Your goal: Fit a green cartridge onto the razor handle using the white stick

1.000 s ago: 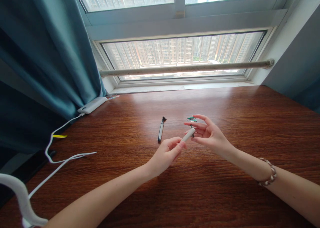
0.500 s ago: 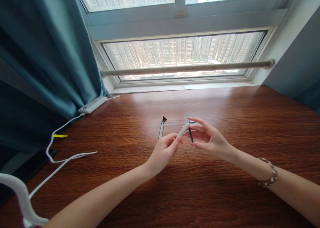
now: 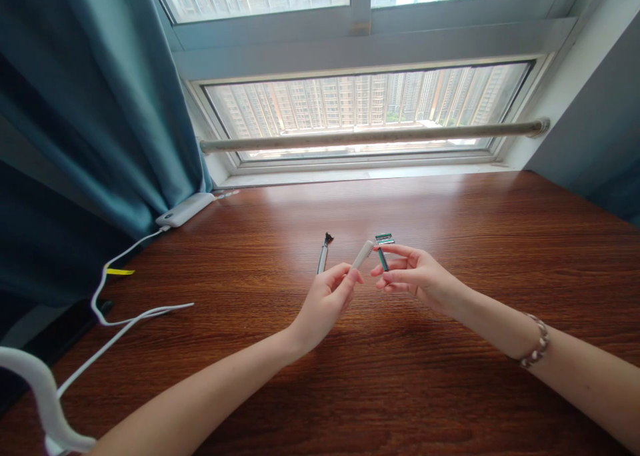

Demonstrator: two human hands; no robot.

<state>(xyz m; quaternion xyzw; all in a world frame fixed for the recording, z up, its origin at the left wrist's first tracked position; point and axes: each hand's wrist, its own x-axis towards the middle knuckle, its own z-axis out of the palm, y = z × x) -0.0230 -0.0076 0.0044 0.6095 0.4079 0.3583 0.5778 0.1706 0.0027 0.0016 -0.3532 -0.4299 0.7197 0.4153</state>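
My left hand (image 3: 327,303) is closed around a pale grey stick-shaped piece (image 3: 362,256), which points up and to the right and seems to have small teeth near its tip. Between the thumb and fingers of my right hand (image 3: 413,274) is a dark razor cartridge (image 3: 383,259) with a green strip, held upright close to the stick's tip. A narrow gap shows between the two. Just beyond, further razor cartridges (image 3: 384,239) lie on the table. A grey razor handle (image 3: 323,256) with a black head lies past my left hand, its lower end hidden.
The brown wooden table (image 3: 240,243) reaches back to a window with a rail (image 3: 370,137). At the left are a white power bank (image 3: 186,210), a white cable (image 3: 125,321), a yellow strip (image 3: 121,271), a curved white stand (image 3: 43,389) and a blue curtain (image 3: 135,96).
My right fingers have drawn closer around the cartridge, whose green strip now faces me. The stick has shifted slightly left and tilted more upright. The cartridges behind are uncovered.
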